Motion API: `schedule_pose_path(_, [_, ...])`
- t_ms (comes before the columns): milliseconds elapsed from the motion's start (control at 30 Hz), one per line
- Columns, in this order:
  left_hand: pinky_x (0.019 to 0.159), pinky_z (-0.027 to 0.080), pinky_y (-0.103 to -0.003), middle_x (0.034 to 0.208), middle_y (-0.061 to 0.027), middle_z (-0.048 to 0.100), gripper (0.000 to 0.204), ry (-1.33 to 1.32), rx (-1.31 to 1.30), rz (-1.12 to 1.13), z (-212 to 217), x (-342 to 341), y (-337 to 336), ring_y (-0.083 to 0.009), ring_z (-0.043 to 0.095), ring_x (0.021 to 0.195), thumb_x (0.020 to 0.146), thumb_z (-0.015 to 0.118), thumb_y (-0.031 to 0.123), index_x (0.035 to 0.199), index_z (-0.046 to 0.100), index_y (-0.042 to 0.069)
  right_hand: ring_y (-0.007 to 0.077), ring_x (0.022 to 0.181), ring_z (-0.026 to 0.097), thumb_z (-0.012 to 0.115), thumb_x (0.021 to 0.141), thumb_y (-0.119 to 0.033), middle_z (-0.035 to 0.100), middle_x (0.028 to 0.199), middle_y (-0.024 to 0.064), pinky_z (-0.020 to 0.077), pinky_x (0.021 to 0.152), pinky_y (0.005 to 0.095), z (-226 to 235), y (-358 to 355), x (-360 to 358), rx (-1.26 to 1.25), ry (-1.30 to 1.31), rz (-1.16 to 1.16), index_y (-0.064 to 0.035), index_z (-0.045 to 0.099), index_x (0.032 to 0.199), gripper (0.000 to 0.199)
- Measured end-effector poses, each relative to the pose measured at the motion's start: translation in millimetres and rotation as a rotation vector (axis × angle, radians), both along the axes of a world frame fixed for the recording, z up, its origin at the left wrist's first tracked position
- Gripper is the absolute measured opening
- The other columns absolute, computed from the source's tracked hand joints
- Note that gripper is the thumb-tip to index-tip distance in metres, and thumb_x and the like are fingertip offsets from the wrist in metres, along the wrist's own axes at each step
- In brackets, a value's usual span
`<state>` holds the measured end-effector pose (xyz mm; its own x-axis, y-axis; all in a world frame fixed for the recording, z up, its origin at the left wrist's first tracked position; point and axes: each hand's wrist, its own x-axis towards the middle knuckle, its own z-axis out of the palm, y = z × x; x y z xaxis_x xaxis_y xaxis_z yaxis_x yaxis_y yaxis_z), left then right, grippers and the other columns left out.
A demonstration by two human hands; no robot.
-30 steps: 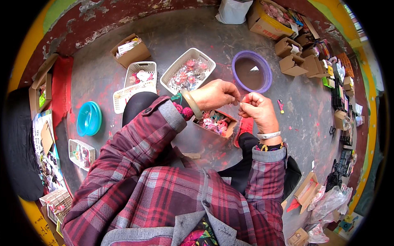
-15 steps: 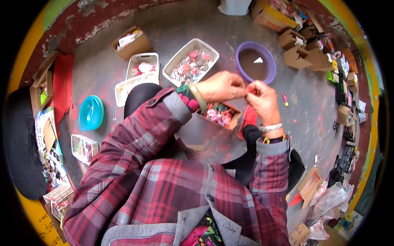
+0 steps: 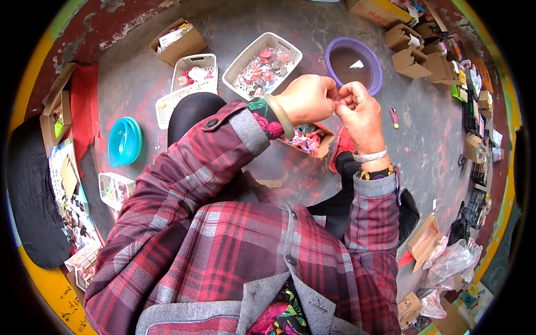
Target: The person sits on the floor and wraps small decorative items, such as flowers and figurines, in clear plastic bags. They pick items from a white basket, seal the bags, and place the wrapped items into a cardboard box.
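My left hand (image 3: 309, 99) and my right hand (image 3: 360, 117) meet fingertip to fingertip at chest height, out in front of my lap. Both are closed in a pinch. Whatever lies between the fingertips is too small to make out. Below my wrists stands a cardboard box (image 3: 324, 146) of small colourful pieces (image 3: 306, 137), partly hidden by my left hand and sleeve. Just beyond my left hand is a white basket (image 3: 228, 73) holding clear-wrapped pink and red items (image 3: 264, 66).
A purple basin (image 3: 377, 78) of dark water is beyond my right hand. Smaller white baskets (image 3: 177, 62), a brown carton (image 3: 190, 47) and turquoise bowls (image 3: 124, 142) stand on the left. Cartons (image 3: 410, 62) line the right side. A small pink tool (image 3: 394, 117) lies on the floor.
Both hands have risen slightly in the picture, still pinched together. The floor things have shifted a little in view, the baskets and basin upward.
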<state>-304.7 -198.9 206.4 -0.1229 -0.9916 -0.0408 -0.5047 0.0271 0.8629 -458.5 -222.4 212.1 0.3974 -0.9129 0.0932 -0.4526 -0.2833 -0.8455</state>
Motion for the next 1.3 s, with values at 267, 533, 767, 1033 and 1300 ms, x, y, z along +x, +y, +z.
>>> schedule_pose_path(267, [0.065, 0.049, -0.039, 0.073, -0.0171, 0.062, 0.017, -0.125, -0.383, -0.055, -6.7, 3.6, 6.3, -0.0325, 0.062, 0.070, 0.074, 0.058, 0.010, 0.085, 0.063, -0.001, 0.0070, 0.064, 0.057, 0.066, 0.071, -0.001, 0.060, 0.070, 0.0008, 0.0464, 0.060, 0.0224, -5.3, -3.0, -6.9, 0.096, -0.067, -0.015, -0.0037, 0.056, 0.086, 0.018])
schedule_pose_path(533, [0.064, 0.049, -0.037, 0.074, -0.0167, 0.063, 0.017, -0.192, -0.223, 0.056, 2.6, 27.5, 3.1, -0.0312, 0.062, 0.069, 0.075, 0.060, 0.015, 0.083, 0.066, 0.002, 0.0039, 0.068, 0.052, 0.065, 0.079, -0.008, 0.058, 0.073, -0.0026, 0.0425, 0.062, 0.0185, -10.6, -13.5, -26.9, 0.223, -0.225, -0.077, -0.0027, 0.062, 0.082, 0.007])
schedule_pose_path(767, [0.066, 0.049, -0.036, 0.075, -0.0159, 0.064, 0.020, -0.135, -0.163, 0.078, 8.5, 35.2, 4.5, -0.0297, 0.063, 0.071, 0.075, 0.061, 0.018, 0.083, 0.066, 0.001, 0.0329, 0.077, 0.060, 0.061, 0.066, -0.016, 0.063, 0.078, 0.0148, 0.0476, 0.070, 0.0417, -151.3, 0.6, -14.7, 0.137, 0.722, 0.500, -0.0099, 0.068, 0.077, 0.014])
schedule_pose_path(1033, [0.063, 0.049, -0.036, 0.069, -0.0177, 0.063, 0.019, -0.134, -0.180, 0.092, 4.2, 36.6, 1.7, -0.0308, 0.062, 0.066, 0.074, 0.060, 0.015, 0.079, 0.065, -0.002, 0.0321, 0.096, 0.057, 0.054, 0.077, -0.010, 0.060, 0.099, 0.0150, 0.0455, 0.082, 0.0414, -247.8, 22.7, 0.3, 0.187, 0.973, 0.508, -0.0142, 0.065, 0.101, 0.027])
schedule_pose_path(1300, [0.061, 0.048, -0.038, 0.067, -0.0187, 0.061, 0.019, -0.138, -0.231, 0.063, 3.5, 37.8, 1.4, -0.0325, 0.061, 0.064, 0.073, 0.060, 0.015, 0.078, 0.066, -0.002, 0.0320, 0.096, 0.056, 0.048, 0.082, -0.012, 0.059, 0.097, 0.0141, 0.0453, 0.082, 0.0422, -268.3, 31.8, 3.3, 0.120, 0.993, 0.455, -0.0127, 0.064, 0.099, 0.024])
